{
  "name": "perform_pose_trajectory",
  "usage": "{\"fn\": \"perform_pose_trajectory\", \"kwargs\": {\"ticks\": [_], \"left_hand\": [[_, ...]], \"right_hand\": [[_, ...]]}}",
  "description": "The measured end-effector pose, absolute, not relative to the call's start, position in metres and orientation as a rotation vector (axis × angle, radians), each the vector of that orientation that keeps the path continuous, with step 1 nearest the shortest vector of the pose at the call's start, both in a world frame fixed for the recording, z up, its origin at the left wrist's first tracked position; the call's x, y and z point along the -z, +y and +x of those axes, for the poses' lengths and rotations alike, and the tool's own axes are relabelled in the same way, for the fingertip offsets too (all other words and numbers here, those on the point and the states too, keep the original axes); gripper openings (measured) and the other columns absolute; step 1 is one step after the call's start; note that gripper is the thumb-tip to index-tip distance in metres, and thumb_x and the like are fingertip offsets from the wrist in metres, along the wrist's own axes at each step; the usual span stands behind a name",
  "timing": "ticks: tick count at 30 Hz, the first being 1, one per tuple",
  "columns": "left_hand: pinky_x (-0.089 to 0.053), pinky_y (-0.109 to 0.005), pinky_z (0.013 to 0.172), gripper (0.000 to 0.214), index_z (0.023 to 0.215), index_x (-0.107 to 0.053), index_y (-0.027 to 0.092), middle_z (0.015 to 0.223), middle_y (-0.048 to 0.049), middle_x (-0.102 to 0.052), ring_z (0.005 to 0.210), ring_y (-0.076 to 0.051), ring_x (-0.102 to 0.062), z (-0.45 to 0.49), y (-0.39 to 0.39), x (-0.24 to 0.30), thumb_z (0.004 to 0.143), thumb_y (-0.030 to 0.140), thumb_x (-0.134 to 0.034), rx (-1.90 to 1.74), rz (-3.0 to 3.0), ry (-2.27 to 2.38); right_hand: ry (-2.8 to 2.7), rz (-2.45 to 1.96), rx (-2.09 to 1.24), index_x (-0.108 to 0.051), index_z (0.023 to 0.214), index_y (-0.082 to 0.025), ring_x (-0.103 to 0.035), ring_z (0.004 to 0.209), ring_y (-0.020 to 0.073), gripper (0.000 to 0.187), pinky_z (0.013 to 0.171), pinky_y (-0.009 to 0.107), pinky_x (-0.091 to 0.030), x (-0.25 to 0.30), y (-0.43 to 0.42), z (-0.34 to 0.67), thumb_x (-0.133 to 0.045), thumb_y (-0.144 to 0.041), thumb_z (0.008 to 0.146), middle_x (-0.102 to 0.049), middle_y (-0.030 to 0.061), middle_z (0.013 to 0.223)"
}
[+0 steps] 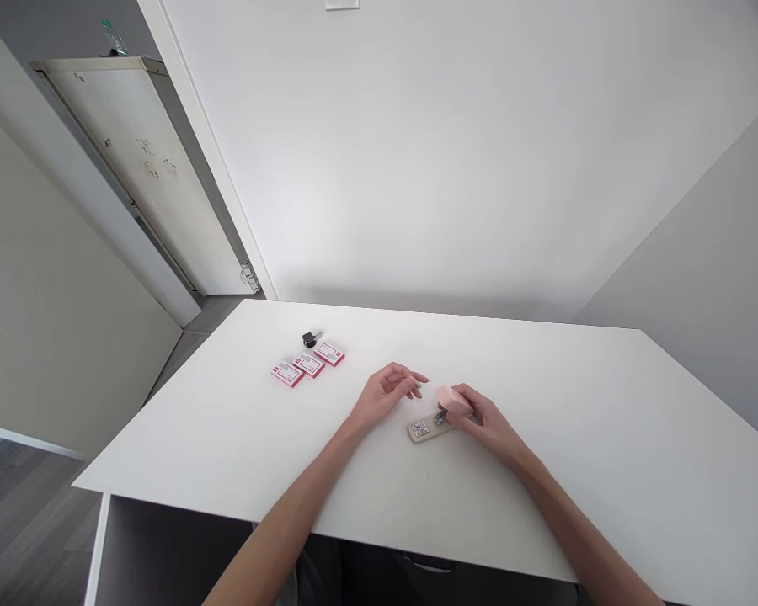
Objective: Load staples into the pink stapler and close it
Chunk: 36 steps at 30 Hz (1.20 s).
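Observation:
My right hand (480, 419) is closed around a pale pink block (453, 401), thumb and fingers gripping its sides. Under that hand lies a beige strip (430, 434) with rounded corners, carrying black-and-white patterned squares (420, 429); its right end is hidden by the hand. To the left, my left hand (390, 390) hovers above the table with thumb and forefinger pinched together. A tiny greyish bit (418, 385) shows at those fingertips, too small to name. The two hands are a short gap apart.
Three small white-and-red boxes (308, 364) sit in a slanting row on the white table (240, 438), left of my hands. Behind them lies a small black object (309, 339) with a thin shaft. A wall (455, 168) rises behind the table; a white cabinet (139, 168) stands beyond the doorway.

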<state>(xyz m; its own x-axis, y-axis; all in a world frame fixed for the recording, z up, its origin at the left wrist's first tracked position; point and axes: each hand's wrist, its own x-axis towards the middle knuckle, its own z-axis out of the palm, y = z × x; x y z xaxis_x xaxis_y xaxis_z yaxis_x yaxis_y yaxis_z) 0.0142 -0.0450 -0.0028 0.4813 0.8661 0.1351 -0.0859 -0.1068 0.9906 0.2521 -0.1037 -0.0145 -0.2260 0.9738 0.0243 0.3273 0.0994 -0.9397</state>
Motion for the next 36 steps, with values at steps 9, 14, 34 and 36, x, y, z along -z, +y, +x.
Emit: {"fn": "perform_pose_trajectory", "kwargs": {"ticks": [9,14,34,36], "left_hand": [[-0.053,-0.033,0.080,0.035,0.095,-0.057,0.019,0.098,-0.0083,-0.075,0.075,-0.014,-0.063,-0.002,-0.065,0.007,0.095,0.053,-0.066,-1.029,1.415,0.917],[-0.053,-0.033,0.077,0.035,0.095,-0.057,0.020,0.092,-0.0056,-0.074,0.073,-0.014,-0.063,-0.013,-0.080,0.004,0.095,0.053,-0.066,-1.054,1.433,1.017],[-0.052,-0.033,0.077,0.031,0.102,-0.056,0.020,0.088,-0.0017,-0.070,0.070,-0.013,-0.061,-0.010,-0.081,0.002,0.095,0.048,-0.065,-1.087,1.407,1.079],[-0.052,-0.032,0.077,0.030,0.102,-0.056,0.020,0.088,-0.0018,-0.070,0.070,-0.013,-0.061,-0.009,-0.081,0.002,0.095,0.048,-0.065,-1.083,1.406,1.084]], "right_hand": [[-1.649,-1.312,-1.109,-0.066,0.107,-0.025,-0.058,0.087,0.0223,0.030,0.076,0.034,-0.047,0.012,-0.108,0.253,-0.064,-0.052,0.092,-0.067,0.0025,0.097],[-1.649,-1.318,-1.100,-0.066,0.109,-0.025,-0.061,0.088,0.0241,0.033,0.077,0.035,-0.050,0.010,-0.112,0.250,-0.062,-0.054,0.092,-0.070,0.0033,0.099],[-1.651,-1.294,-1.088,-0.066,0.106,-0.026,-0.061,0.087,0.0231,0.025,0.075,0.034,-0.047,0.014,-0.109,0.250,-0.065,-0.046,0.091,-0.070,0.0019,0.098],[-1.657,-1.289,-1.083,-0.066,0.105,-0.026,-0.060,0.086,0.0224,0.023,0.074,0.033,-0.046,0.015,-0.108,0.250,-0.064,-0.044,0.091,-0.069,0.0013,0.097]]}}
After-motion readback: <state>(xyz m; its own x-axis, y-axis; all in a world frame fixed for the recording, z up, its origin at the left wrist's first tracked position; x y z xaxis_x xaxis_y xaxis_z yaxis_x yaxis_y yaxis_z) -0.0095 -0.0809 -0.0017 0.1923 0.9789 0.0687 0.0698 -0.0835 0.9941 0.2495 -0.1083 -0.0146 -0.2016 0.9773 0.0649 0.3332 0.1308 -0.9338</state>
